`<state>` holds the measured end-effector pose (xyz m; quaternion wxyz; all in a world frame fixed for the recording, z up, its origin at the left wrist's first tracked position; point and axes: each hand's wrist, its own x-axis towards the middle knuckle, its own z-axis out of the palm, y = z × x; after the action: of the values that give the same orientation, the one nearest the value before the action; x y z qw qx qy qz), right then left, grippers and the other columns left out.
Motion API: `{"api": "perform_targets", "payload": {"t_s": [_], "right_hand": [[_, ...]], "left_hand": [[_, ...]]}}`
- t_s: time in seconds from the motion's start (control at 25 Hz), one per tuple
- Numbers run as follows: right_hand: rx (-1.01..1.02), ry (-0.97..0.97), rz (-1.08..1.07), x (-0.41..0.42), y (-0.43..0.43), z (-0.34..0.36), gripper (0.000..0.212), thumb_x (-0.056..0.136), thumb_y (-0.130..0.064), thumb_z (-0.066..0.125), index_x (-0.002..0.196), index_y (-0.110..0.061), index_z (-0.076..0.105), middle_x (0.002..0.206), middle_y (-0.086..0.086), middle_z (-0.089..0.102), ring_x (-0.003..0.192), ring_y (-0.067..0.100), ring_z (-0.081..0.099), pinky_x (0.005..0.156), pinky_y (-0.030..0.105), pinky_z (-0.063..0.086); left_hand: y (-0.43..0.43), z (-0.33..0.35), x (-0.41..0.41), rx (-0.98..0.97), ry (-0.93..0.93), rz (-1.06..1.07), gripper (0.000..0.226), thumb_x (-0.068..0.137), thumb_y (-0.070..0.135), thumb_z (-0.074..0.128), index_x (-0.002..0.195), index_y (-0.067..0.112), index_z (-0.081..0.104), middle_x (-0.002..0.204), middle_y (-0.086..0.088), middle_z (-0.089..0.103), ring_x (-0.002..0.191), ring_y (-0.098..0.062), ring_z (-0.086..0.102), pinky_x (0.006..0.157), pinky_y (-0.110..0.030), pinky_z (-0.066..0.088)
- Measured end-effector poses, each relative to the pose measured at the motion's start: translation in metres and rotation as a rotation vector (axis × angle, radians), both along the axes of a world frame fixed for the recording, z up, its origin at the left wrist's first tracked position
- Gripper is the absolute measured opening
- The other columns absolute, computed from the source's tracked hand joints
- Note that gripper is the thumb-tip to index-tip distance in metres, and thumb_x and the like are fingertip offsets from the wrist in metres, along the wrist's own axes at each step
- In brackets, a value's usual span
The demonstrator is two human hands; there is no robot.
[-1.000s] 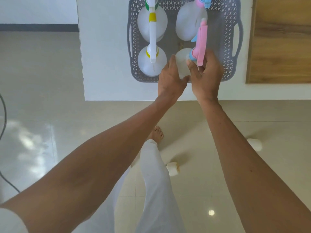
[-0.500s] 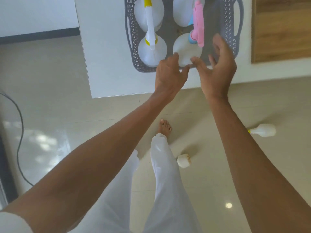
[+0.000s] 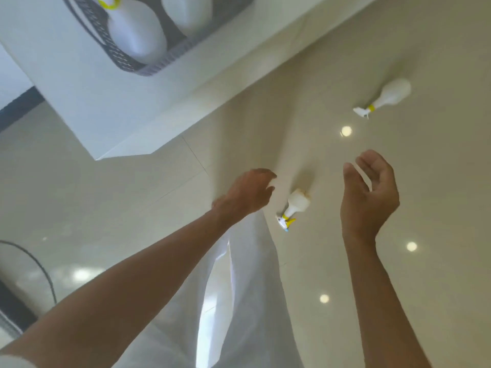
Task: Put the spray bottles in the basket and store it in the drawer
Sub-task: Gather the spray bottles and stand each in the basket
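No brand, label or writing can be read on anything here; the bottles are plain white and the picture is blurred. Four spray bottles show in all. Two stand inside the grey perforated basket (image 3: 125, 61), which sits on the white counter (image 3: 87, 102) near its corner: one with a yellow collar (image 3: 135, 35) and one cut off by the top edge (image 3: 186, 11). Two more lie on their sides on the glossy tiled floor (image 3: 398, 208), beyond the counter's edge: a near bottle with a yellow collar and trigger (image 3: 295, 205), and a far bottle with a yellow collar (image 3: 388, 96), well apart from the first. There are two hands, both empty. The left hand (image 3: 247, 192) hangs palm down with its fingers loosely curled, just beside the near floor bottle and not touching it. The right hand (image 3: 369, 197) is on that bottle's other side, spread open with the palm turned inward and the fingers gently bent, so the bottle lies between the two hands. A white trouser leg (image 3: 239, 288) shows below them, and a dark cable (image 3: 39, 264) curves over the floor far from the bottle.
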<state>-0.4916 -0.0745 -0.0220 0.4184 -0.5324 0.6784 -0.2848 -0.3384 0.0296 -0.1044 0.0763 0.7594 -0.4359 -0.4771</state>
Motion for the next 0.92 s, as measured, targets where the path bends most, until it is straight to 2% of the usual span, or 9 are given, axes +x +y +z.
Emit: {"api": "perform_targets", "payload": {"t_s": [0.08, 0.16, 0.36, 0.44, 0.52, 0.6, 0.72, 0.84, 0.92], "right_hand": [[-0.002, -0.011, -0.111, -0.039, 0.03, -0.015, 0.033, 0.091, -0.007, 0.071, 0.123, -0.008, 0.068, 0.119, 0.002, 0.072, 0.111, 0.009, 0.071, 0.083, 0.009, 0.054], [0.02, -0.007, -0.194, -0.076, 0.059, -0.04, 0.031, 0.091, -0.006, 0.07, 0.122, -0.01, 0.068, 0.117, 0.001, 0.073, 0.108, 0.006, 0.071, 0.082, 0.005, 0.051], [0.021, 0.049, -0.32, -0.159, 0.096, -0.144, 0.028, 0.092, -0.002, 0.069, 0.118, -0.011, 0.07, 0.112, -0.003, 0.074, 0.1, -0.002, 0.071, 0.084, 0.007, 0.054], [0.023, 0.087, -0.386, -0.193, 0.102, -0.189, 0.027, 0.092, -0.001, 0.069, 0.118, -0.01, 0.07, 0.112, 0.0, 0.074, 0.098, -0.002, 0.071, 0.081, 0.005, 0.052], [0.028, 0.113, -0.432, -0.216, 0.106, -0.224, 0.027, 0.092, -0.002, 0.069, 0.118, -0.01, 0.07, 0.112, 0.0, 0.075, 0.098, 0.0, 0.071, 0.08, 0.004, 0.05], [0.033, 0.13, -0.472, -0.232, 0.109, -0.25, 0.027, 0.092, -0.004, 0.069, 0.119, -0.01, 0.07, 0.109, -0.003, 0.074, 0.098, 0.002, 0.072, 0.079, 0.004, 0.051], [0.064, 0.139, -0.496, -0.237, 0.112, -0.271, 0.028, 0.093, -0.005, 0.071, 0.12, -0.012, 0.07, 0.107, -0.008, 0.073, 0.1, 0.003, 0.073, 0.078, 0.005, 0.052], [0.082, 0.11, -0.477, -0.233, 0.109, -0.276, 0.029, 0.092, -0.007, 0.072, 0.12, -0.016, 0.07, 0.109, -0.011, 0.074, 0.1, 0.001, 0.073, 0.077, 0.004, 0.051], [0.064, 0.103, -0.446, -0.229, 0.099, -0.279, 0.029, 0.092, -0.008, 0.072, 0.119, -0.019, 0.07, 0.109, -0.011, 0.074, 0.098, -0.001, 0.072, 0.076, 0.002, 0.049]], "left_hand": [[-0.002, -0.035, -0.033, 0.042, 0.039, -0.155, 0.043, 0.1, 0.026, 0.052, 0.142, 0.021, 0.052, 0.15, 0.002, 0.05, 0.139, -0.021, 0.046, 0.114, -0.035, 0.038], [-0.014, -0.08, -0.064, 0.024, 0.031, -0.357, 0.05, 0.099, 0.025, 0.051, 0.149, 0.024, 0.042, 0.157, 0.002, 0.04, 0.144, -0.02, 0.039, 0.115, -0.036, 0.036], [-0.054, -0.226, -0.138, -0.198, -0.284, -1.107, 0.083, 0.093, 0.012, 0.058, 0.157, 0.036, 0.012, 0.167, -0.008, 0.01, 0.151, -0.032, 0.022, 0.112, -0.047, 0.039], [-0.059, -0.279, -0.162, -0.353, -0.375, -1.374, 0.086, 0.094, 0.002, 0.055, 0.156, 0.04, 0.01, 0.168, -0.01, -0.001, 0.153, -0.036, 0.015, 0.115, -0.054, 0.033], [-0.06, -0.318, -0.172, -0.446, -0.386, -1.555, 0.077, 0.097, -0.004, 0.046, 0.155, 0.038, 0.018, 0.169, -0.009, -0.005, 0.154, -0.037, 0.012, 0.117, -0.057, 0.027], [-0.061, -0.345, -0.178, -0.464, -0.371, -1.621, 0.073, 0.097, -0.009, 0.04, 0.154, 0.033, 0.023, 0.169, -0.009, -0.005, 0.153, -0.036, 0.015, 0.114, -0.053, 0.033], [-0.06, -0.363, -0.185, -0.45, -0.377, -1.593, 0.08, 0.093, -0.013, 0.042, 0.156, 0.031, 0.019, 0.168, -0.01, 0.0, 0.147, -0.037, 0.026, 0.1, -0.045, 0.047], [-0.067, -0.371, -0.195, -0.381, -0.408, -1.486, 0.078, 0.088, -0.007, 0.058, 0.151, 0.025, 0.026, 0.163, -0.014, 0.016, 0.138, -0.041, 0.036, 0.09, -0.044, 0.052], [-0.074, -0.375, -0.198, -0.267, -0.411, -1.384, 0.081, 0.082, 0.01, 0.073, 0.149, 0.022, 0.029, 0.154, -0.015, 0.031, 0.131, -0.041, 0.043, 0.085, -0.044, 0.053]]}}
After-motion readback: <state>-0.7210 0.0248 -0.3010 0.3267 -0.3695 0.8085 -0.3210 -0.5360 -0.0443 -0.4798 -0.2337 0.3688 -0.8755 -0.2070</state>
